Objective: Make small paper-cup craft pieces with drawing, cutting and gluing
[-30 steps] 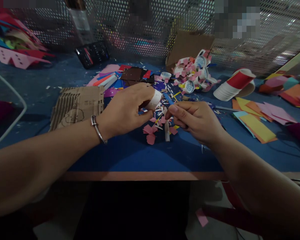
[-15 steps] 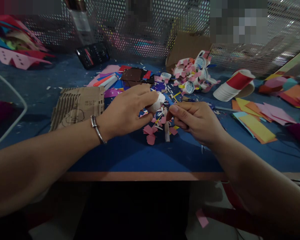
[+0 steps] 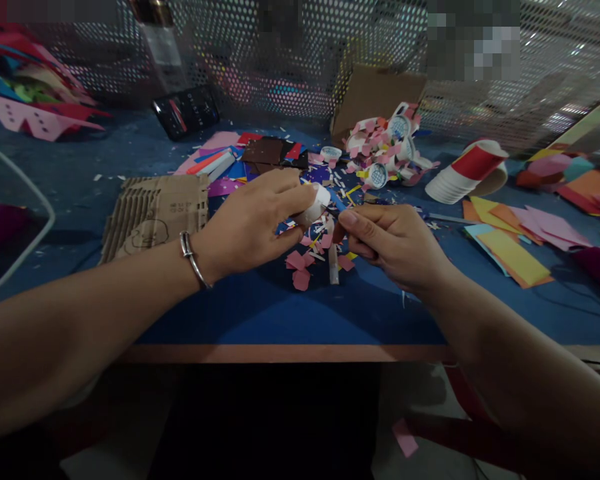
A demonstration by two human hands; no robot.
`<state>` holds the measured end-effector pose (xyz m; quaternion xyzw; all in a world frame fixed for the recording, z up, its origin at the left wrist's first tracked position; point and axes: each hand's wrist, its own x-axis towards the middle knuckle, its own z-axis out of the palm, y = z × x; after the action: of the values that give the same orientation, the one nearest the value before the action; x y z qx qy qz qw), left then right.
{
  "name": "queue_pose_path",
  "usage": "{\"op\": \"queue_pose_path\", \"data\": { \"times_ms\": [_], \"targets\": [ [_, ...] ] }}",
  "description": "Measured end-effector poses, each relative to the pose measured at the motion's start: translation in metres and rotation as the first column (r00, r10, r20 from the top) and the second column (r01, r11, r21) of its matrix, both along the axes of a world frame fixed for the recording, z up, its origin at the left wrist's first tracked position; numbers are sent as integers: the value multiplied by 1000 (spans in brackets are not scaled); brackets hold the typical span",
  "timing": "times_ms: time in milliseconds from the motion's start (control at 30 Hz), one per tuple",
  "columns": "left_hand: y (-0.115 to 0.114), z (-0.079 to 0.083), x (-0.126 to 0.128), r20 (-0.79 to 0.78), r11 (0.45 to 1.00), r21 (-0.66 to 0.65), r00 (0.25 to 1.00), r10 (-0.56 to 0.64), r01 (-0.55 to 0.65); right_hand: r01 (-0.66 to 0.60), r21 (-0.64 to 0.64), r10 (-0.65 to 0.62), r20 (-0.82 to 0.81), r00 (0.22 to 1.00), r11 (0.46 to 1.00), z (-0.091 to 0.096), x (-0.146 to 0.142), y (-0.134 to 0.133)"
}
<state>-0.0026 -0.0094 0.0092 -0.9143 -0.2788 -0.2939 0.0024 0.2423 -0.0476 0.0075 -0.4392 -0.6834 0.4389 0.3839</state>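
Observation:
My left hand (image 3: 260, 223), closed, holds a small white paper cup piece (image 3: 312, 210) between thumb and fingers above the middle of the blue table. Facing it, my right hand (image 3: 387, 240) pinches a thin blue strip (image 3: 337, 200) whose tip meets or nearly meets the white piece's right edge; contact is unclear. Curled fingers hide the strip's other end. Beneath both hands lie pink paper scraps (image 3: 300, 270) and many tiny cuttings. Behind them sits a heap of small white cups with pink paper tabs (image 3: 387, 147).
Corrugated cardboard (image 3: 163, 213) with a drawn face lies left of my left hand. Farther back are a black phone-like object (image 3: 186, 111) and coloured paper (image 3: 267, 152). To the right are stacked paper cups (image 3: 467, 171) and coloured sheets (image 3: 515, 250). A perforated metal panel (image 3: 280, 67) stands behind.
Both hands keep almost the same pose. The white piece seems to have tilted slightly in my left fingers, and the whole view has shifted a little.

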Motion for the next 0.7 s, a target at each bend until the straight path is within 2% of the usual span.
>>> {"op": "queue_pose_path", "data": {
  "times_ms": [267,367,433,500,567,700],
  "targets": [
    [-1,-1,-2,-15,998,57,1000,8,-7,-2,44,1,36,999,999,1,1,-1],
    [-1,-1,-1,47,994,104,999,21,-25,-5,38,5,11,1000,999,1,0,-2],
    [-1,-1,-1,133,996,89,991,21,-33,13,34,-13,-1,1000,999,1,0,-1],
    [-1,-1,0,222,1000,0,975,26,-27,36,39,-36,1,999,999,0,1,-1],
    [0,-1,1,270,989,-145,961,67,-29,55,60,-55,3,998,997,0,1,-1],
    [-1,-1,4,233,922,-388,967,105,-6,77,108,-77,-3,997,991,1,-1,-1]
  ]
}}
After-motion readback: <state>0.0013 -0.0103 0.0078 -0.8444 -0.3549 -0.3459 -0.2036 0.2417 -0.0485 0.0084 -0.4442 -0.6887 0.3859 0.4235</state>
